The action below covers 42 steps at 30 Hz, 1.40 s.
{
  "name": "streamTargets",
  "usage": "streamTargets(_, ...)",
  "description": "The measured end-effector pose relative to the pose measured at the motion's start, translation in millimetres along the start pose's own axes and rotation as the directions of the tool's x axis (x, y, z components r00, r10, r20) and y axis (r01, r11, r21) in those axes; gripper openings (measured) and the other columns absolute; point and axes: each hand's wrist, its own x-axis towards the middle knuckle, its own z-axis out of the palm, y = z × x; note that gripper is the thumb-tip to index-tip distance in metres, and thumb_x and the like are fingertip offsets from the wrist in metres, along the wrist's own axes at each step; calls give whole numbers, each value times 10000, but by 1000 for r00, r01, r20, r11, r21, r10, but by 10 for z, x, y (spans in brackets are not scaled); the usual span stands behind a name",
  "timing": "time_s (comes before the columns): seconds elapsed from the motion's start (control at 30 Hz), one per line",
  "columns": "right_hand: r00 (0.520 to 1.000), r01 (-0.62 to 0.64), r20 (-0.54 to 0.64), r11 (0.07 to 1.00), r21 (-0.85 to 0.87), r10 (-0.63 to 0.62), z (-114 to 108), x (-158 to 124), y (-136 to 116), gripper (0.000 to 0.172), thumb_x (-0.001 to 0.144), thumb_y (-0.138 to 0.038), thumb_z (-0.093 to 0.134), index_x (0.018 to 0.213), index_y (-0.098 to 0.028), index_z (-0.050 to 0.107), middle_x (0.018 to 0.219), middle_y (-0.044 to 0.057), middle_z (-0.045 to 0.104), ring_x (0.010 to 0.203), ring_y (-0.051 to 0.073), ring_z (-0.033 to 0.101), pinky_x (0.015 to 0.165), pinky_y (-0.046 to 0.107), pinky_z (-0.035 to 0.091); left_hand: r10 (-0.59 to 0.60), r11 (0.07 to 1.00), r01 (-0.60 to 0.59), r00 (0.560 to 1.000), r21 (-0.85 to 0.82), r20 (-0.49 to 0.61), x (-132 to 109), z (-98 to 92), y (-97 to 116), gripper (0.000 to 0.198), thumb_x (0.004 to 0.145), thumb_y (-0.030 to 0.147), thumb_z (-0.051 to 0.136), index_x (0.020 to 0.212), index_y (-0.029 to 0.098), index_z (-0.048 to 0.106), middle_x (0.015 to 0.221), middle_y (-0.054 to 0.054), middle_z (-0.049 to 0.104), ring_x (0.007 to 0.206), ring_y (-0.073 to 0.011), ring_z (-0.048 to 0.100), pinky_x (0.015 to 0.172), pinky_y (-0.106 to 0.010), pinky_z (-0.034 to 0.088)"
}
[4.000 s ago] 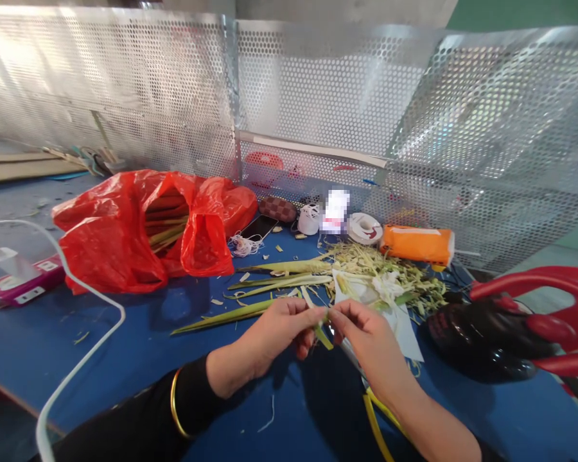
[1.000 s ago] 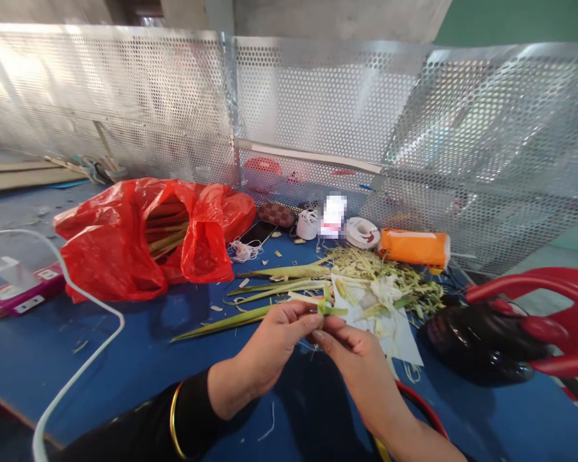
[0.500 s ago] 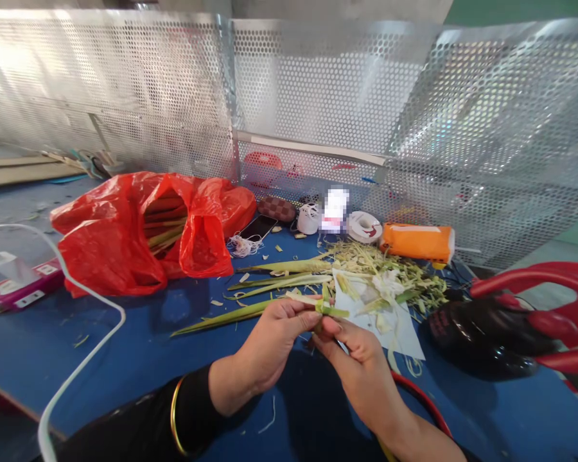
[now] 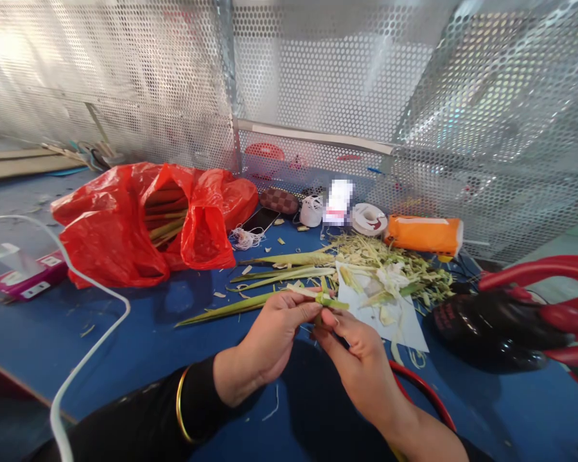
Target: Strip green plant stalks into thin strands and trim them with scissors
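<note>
Between my two hands is a folded green leaf strip (image 4: 325, 299), its short ends sticking out to several sides. My left hand (image 4: 275, 333) pinches it from the left, thumb on top. My right hand (image 4: 359, 356) grips its lower side between thumb and fingers; the part inside the fingertips is hidden. Behind my hands, long green leaf blades (image 4: 231, 310) lie across the blue table (image 4: 183, 366). A white sheet of paper (image 4: 409, 327) with pale leaf scraps on it lies just right of my fingers.
A red plastic bag (image 4: 110, 224) holding more leaves stands at the left. A white cable (image 4: 94, 351) loops over a purple power strip (image 4: 31, 279). A heap of shredded leaf (image 4: 414, 269), a ribbon spool (image 4: 368, 219), an orange packet (image 4: 424, 235) and a black-and-red device (image 4: 491, 330) sit to the right.
The camera view has tilted slightly, so the surroundings sit a little higher and further right. Both hands keep the same pinching hold on the leaf strip.
</note>
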Motion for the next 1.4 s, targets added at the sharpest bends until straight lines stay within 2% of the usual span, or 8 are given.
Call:
streamTargets(0.1, 1000, -19, -6, 1000, 8, 19, 8, 19, 5, 175, 902, -271, 511, 868, -200, 667, 910, 61, 647, 905, 213, 579, 863, 335, 460, -26, 1000, 26, 1000, -14, 18, 25, -26, -6, 132, 711, 248, 678, 690, 120, 700, 697, -63, 670, 741, -162, 601, 792, -273, 430)
streamTargets(0.33, 983, -181, 9, 982, -50, 182, -221, 107, -144, 300, 860, -442, 542, 733, -179, 609, 689, 9, 600, 687, 170, 544, 644, 261, 433, -30, 1000, 30, 999, -2, -16, 36, -42, 137, 48, 695, 178, 638, 689, 132, 653, 630, -16, 603, 643, -109, 531, 693, -222, 396)
streamTargets(0.5, 977, -213, -34, 976, -43, 212, -293, 134, -196, 250, 871, -410, 529, 789, -186, 605, 735, 26, 633, 728, 184, 580, 666, 268, 439, -18, 997, 17, 1000, 71, 23, 35, -31, 152, 114, 666, 172, 658, 770, 133, 683, 678, -3, 600, 609, -92, 511, 673, -228, 404)
streamTargets(0.73, 986, -167, -10, 979, -120, 167, -204, 113, -119, 246, 890, -314, 484, 677, -199, 527, 641, -17, 541, 629, 137, 476, 564, 230, 361, 25, 976, -24, 1000, 218, 0, 67, -22, 87, 195, 680, 288, 717, 760, 130, 635, 623, 16, 590, 578, -101, 543, 600, -228, 433)
streamTargets(0.93, 995, -102, -23, 969, -225, 99, -147, 57, -106, 277, 902, -263, 448, 635, -214, 391, 613, -34, 424, 596, 129, 415, 563, 240, 329, 80, 956, -61, 995, 288, -55, 71, -26, 29, 160, 680, 244, 698, 776, 129, 642, 594, 43, 552, 563, -92, 511, 590, -222, 446)
streamTargets(1.1, 999, 37, -7, 916, -399, -43, -121, 25, -107, 251, 900, -190, 434, 654, -212, 396, 654, -7, 465, 647, 155, 453, 624, 271, 335, 116, 949, -82, 989, 305, -95, 58, -29, -15, 167, 694, 209, 673, 844, 137, 665, 680, 17, 625, 607, -104, 536, 630, -231, 465)
streamTargets(1.27, 993, 116, 34, 881, -459, -113, -64, -6, -36, 225, 890, -150, 428, 671, -202, 445, 689, 29, 519, 686, 182, 475, 638, 291, 341, 145, 947, -77, 969, 313, -200, 59, -48, -119, 162, 666, 202, 700, 808, 133, 664, 676, 0, 650, 625, -121, 565, 593, -217, 441)
streamTargets(1.4, 998, 61, -4, 914, -402, -68, -49, -16, -15, 220, 894, -189, 438, 677, -198, 475, 675, 24, 528, 673, 177, 484, 635, 283, 357, 112, 971, -55, 963, 232, -244, 65, -38, -109, 185, 643, 199, 723, 810, 136, 673, 675, 2, 663, 631, -121, 583, 618, -223, 459)
